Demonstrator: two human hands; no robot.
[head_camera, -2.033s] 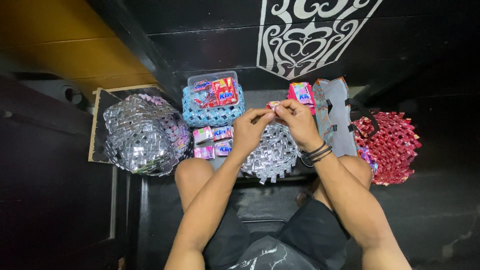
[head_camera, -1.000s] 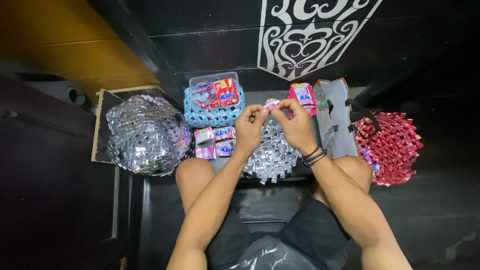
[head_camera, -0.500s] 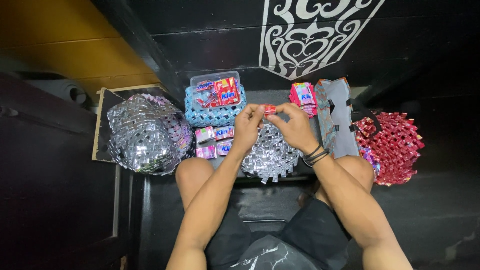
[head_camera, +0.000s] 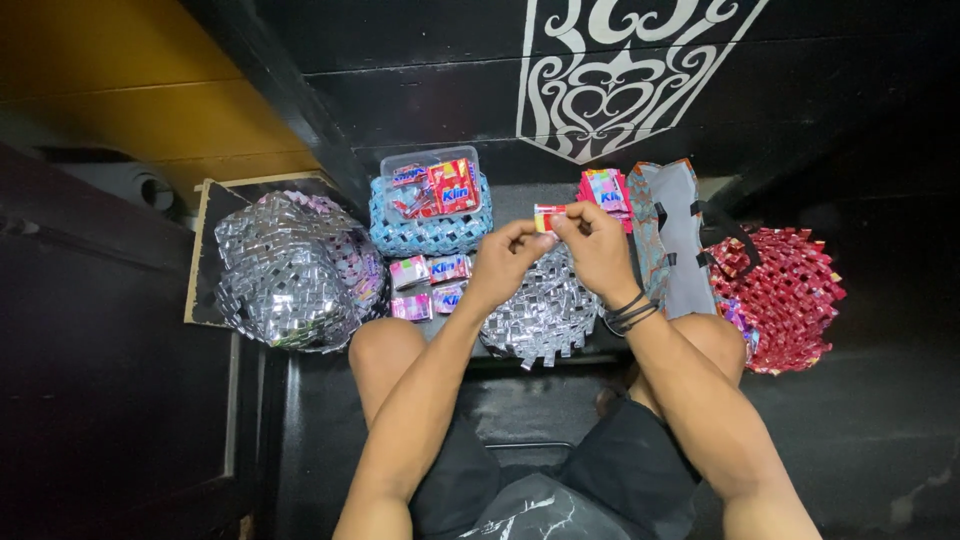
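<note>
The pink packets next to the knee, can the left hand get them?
Probably yes. The left hand is right beside the pink packets, nothing covers them, but its fingers already pinch a small folded strip.

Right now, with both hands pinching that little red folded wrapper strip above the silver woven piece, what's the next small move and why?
Probably lower the folded strip toward the top edge of the silver woven piece. Both the left hand and right hand pinch it just above that piece, which lies unfinished between the knees, so bringing the strip down to its edge looks like the nearest step.

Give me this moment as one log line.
left hand: pinches strip | right hand: pinches strip | silver weave: below hands
</note>
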